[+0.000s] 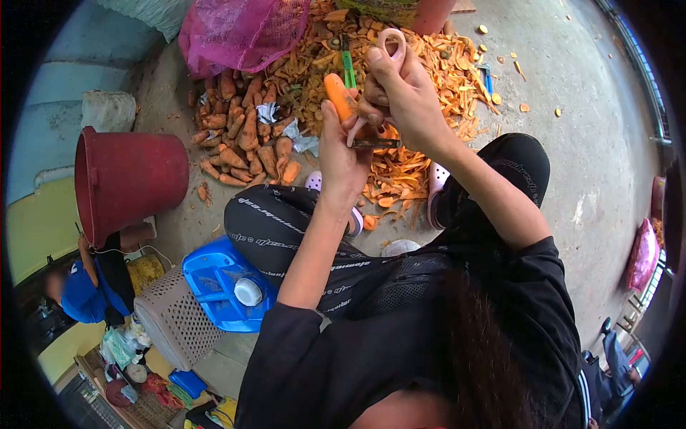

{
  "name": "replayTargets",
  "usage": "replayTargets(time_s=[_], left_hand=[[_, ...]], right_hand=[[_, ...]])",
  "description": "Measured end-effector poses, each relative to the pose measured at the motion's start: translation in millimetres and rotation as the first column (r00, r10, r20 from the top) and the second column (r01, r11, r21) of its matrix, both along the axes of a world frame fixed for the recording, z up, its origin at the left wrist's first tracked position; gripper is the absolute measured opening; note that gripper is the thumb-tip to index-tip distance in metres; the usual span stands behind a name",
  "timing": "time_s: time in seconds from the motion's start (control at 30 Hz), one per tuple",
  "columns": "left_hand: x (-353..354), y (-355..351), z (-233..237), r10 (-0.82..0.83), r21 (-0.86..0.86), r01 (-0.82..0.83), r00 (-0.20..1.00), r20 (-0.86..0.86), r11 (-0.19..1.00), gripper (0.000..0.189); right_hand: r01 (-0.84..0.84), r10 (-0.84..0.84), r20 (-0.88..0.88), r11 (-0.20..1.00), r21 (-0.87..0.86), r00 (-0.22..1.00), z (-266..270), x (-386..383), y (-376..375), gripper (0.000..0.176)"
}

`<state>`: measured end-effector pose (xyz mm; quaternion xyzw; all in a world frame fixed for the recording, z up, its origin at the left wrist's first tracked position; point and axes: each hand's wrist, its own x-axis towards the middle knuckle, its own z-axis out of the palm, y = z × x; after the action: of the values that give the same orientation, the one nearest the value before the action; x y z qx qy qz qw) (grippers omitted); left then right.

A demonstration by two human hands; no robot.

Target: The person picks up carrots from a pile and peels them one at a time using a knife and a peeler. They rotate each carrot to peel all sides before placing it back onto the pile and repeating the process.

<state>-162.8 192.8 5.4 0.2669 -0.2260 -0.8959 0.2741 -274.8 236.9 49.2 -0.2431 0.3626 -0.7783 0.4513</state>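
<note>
A carrot point(340, 99) with a peeled, bright orange side stands tilted in my left hand point(341, 157), whose thumb lies along it. Close by, my right hand point(411, 96) is closed with thumb and fingers pinching a pale pink loop point(392, 44). A second curve of pale pink point(354, 133) shows by the left fingers, beside a dark, narrow metal piece point(376, 144); I cannot tell whether these are one tool. Below and around both hands spreads a heap of orange peelings point(400, 171). Just beyond the carrot lies a green-handled tool point(348, 68).
Unpeeled carrots point(239, 139) are piled at the left, beneath a pink mesh sack point(239, 32). Further left are a red bucket point(136, 179) and a blue jerrycan point(225, 282). A blue-handled tool point(488, 79) lies right of the peelings. A person point(93, 286) is at the far left.
</note>
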Motion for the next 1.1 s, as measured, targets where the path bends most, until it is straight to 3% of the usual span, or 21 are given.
replayTargets(time_s=[0.23, 0.33, 0.47, 0.57, 0.6, 0.67, 0.7, 0.73, 0.83, 0.87, 0.93, 1.1], left_hand=[[1, -1, -2, 0.000, 0.085, 0.007, 0.997, -0.082, 0.996, 0.044], [-1, 1, 2, -0.002, 0.053, 0.004, 0.999, -0.039, 0.999, 0.041], [-1, 2, 4, -0.035, 0.021, 0.037, 0.997, -0.072, 0.999, 0.041], [-2, 5, 2, -0.058, 0.012, 0.059, 0.997, -0.045, 0.998, 0.035], [-6, 9, 11, -0.035, 0.021, 0.035, 0.999, -0.010, 0.999, 0.031], [-10, 12, 21, 0.008, 0.024, -0.008, 0.999, 0.035, 1.000, 0.032], [-7, 13, 15, -0.061, 0.002, 0.061, 0.998, 0.024, 0.998, 0.035], [-2, 15, 6, -0.122, -0.021, 0.123, 0.992, 0.011, 0.992, 0.038], [-5, 20, 9, -0.196, -0.086, 0.204, 0.975, 0.101, 0.975, 0.043], [-5, 19, 13, -0.230, -0.101, 0.238, 0.969, 0.086, 0.966, 0.042], [-5, 17, 17, -0.262, -0.060, 0.263, 0.965, 0.021, 0.963, 0.042], [-2, 1, 8, -0.113, -0.041, 0.120, 0.983, 0.142, 0.992, 0.041]], right_hand=[[-0.040, 0.027, 0.124, 0.994, 0.106, 0.992, 0, 0, -2, 0.019], [-0.070, 0.045, 0.189, 0.989, 0.131, 0.981, -2, -2, -3, 0.020], [-0.104, 0.073, 0.203, 0.984, 0.147, 0.977, -2, -5, -2, 0.019], [-0.039, 0.009, 0.174, 0.985, 0.169, 0.985, -8, -19, -8, 0.020], [0.034, -0.047, 0.066, 0.983, 0.179, 0.997, -3, -12, -8, 0.020], [0.064, -0.073, 0.065, 0.989, 0.130, 0.995, -6, -17, -11, 0.020], [0.079, -0.086, 0.047, 0.987, 0.139, 0.995, -6, -24, -13, 0.020], [0.123, -0.124, 0.047, 0.992, 0.026, 0.991, -9, -36, -19, 0.021], [0.294, -0.305, 0.022, 0.932, 0.213, 0.952, 2, -50, -28, 0.020], [0.437, -0.413, -0.155, 0.881, 0.181, 0.897, -14, -61, -33, 0.020], [0.678, -0.583, -0.467, 0.734, 0.047, 0.664, -49, -80, -46, 0.020], [0.568, -0.446, -0.598, 0.823, 0.019, 0.666, -9, -56, -29, 0.022]])
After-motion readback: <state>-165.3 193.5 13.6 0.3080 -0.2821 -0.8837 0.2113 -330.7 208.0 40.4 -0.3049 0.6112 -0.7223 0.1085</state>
